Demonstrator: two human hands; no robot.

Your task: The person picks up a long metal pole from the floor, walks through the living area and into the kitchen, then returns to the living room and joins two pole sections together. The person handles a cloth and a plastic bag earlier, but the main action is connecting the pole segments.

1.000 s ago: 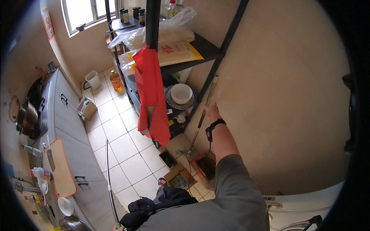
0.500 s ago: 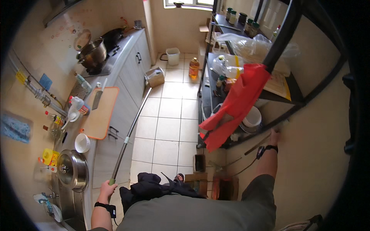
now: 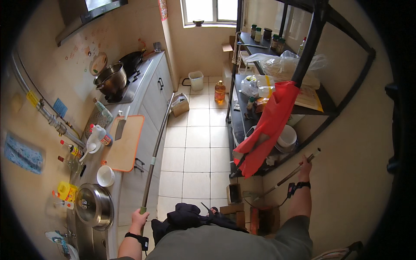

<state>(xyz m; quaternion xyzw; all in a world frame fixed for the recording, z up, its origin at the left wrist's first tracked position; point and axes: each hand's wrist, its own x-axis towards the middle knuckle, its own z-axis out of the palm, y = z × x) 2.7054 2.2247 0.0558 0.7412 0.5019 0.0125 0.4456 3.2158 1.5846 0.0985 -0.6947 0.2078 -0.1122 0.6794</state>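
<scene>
My left hand (image 3: 139,218) is closed around the green grip of a long metal pole (image 3: 153,168). The pole runs forward beside the white cabinet doors, its far end close to a small open cardboard box (image 3: 179,105); no head shows on it. Over on the right, my right hand (image 3: 305,165) grips a second, shorter pole (image 3: 284,178) near its upper end. This one slants down to the left beneath the black shelf rack, toward a flat greyish piece (image 3: 250,195) on the floor, partly hard to make out.
Along the left counter (image 3: 113,197) stand a lidded pot (image 3: 94,207), a white bowl (image 3: 105,176), a cutting board (image 3: 126,145) and a cleaver (image 3: 120,129). A red cloth (image 3: 269,130) hangs from the rack (image 3: 323,104). Beyond are an oil bottle (image 3: 220,92) and white bucket (image 3: 196,81). Boxes (image 3: 234,193) sit near my feet.
The view has tilted upward. The left pole now lies nearer the cabinet doors. My right hand has the second pole away from the wall, with its top end showing above the fingers.
</scene>
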